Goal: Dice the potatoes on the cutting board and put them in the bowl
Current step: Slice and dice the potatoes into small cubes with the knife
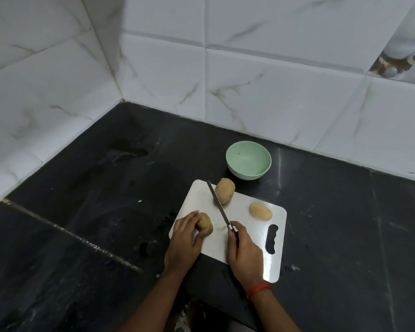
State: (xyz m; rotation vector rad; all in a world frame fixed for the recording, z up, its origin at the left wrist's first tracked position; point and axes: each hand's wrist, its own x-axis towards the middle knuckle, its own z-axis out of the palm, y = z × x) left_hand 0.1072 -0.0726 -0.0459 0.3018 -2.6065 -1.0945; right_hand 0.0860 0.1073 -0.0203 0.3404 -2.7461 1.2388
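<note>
Had one potato (205,222) wrapped in the left grip (185,236) at the cutting board's (197,197) near-left edge. Clenched the knife (217,204) by its handle in the right grip (243,250) just right of it, blade aimed away past a second potato (224,190). Figured on a short leftward shift next. Couldn't make out the held potato's long axis under the fingers (192,215). Saw the bowl (248,160) beyond the board, no pieces inside.
</note>
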